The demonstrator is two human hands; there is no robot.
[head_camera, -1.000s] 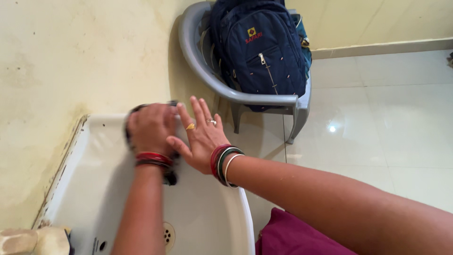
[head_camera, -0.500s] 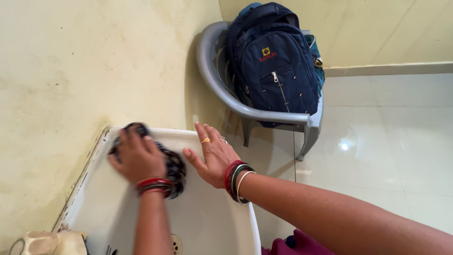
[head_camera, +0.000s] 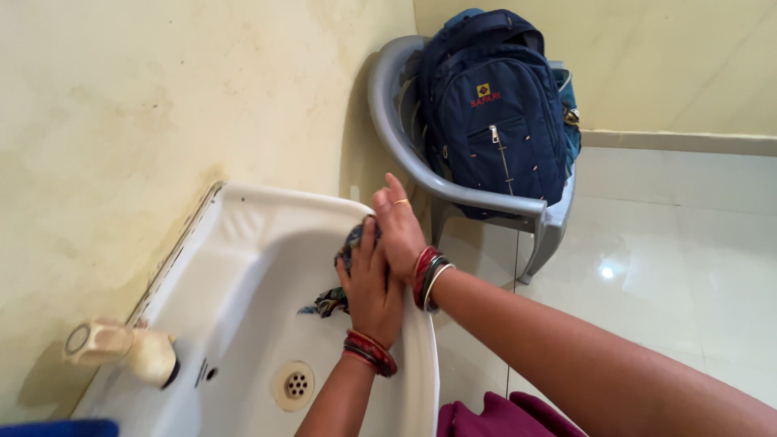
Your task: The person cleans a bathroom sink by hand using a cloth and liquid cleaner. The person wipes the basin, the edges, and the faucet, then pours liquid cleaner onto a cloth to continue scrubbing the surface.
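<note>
My left hand [head_camera: 371, 285] presses a dark patterned cloth [head_camera: 333, 300] against the inner right wall of a white wash basin [head_camera: 243, 267]. The cloth shows beneath my palm and above my fingertips. My right hand [head_camera: 398, 226] lies flat on the basin's right rim, its fingers pointing toward the wall and its edge touching my left hand. Both wrists carry red and green bangles.
A cream tap [head_camera: 121, 346] sticks out at the basin's left, and a round drain [head_camera: 293, 385] sits low in the bowl. A grey plastic chair [head_camera: 453, 190] with a dark blue backpack [head_camera: 495, 113] stands in the corner. Glossy white floor tiles [head_camera: 680, 267] lie to the right.
My left hand has slid the cloth from the basin's far left corner across to the right wall. My right hand shifted onto the rim beside it. The view moved, so the tap shows.
</note>
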